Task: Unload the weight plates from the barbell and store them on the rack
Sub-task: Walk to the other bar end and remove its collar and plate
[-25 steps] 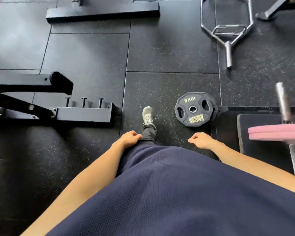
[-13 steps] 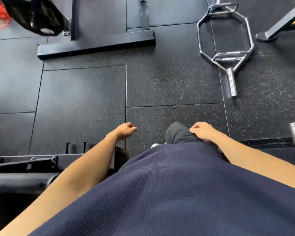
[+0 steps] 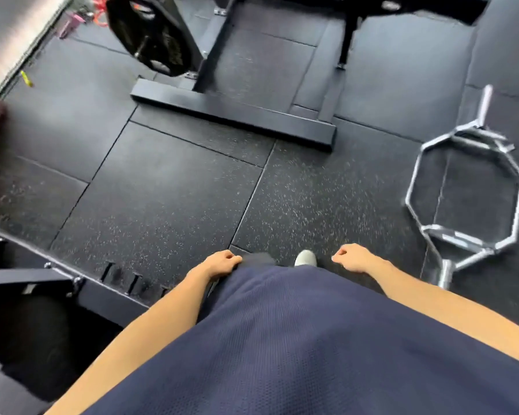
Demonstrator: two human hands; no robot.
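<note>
My left hand (image 3: 222,263) and my right hand (image 3: 354,260) hang loosely curled in front of my navy shirt, both holding nothing. A black rack (image 3: 231,112) with a floor beam stands ahead at the top. A large black weight plate (image 3: 150,34) hangs on its left side. The barbell and the 10 kg plate are out of view. My light shoe (image 3: 305,259) shows between my hands.
A chrome hex bar (image 3: 465,202) lies on the rubber floor at the right. A low black frame with short pegs (image 3: 123,280) sits at the lower left. A bright wall strip (image 3: 18,31) and small coloured items are at the top left.
The view has swung up and left as I walk. The 10 kg plate and the pink-plated barbell have left the view. The rack with its hanging plate has come in.
</note>
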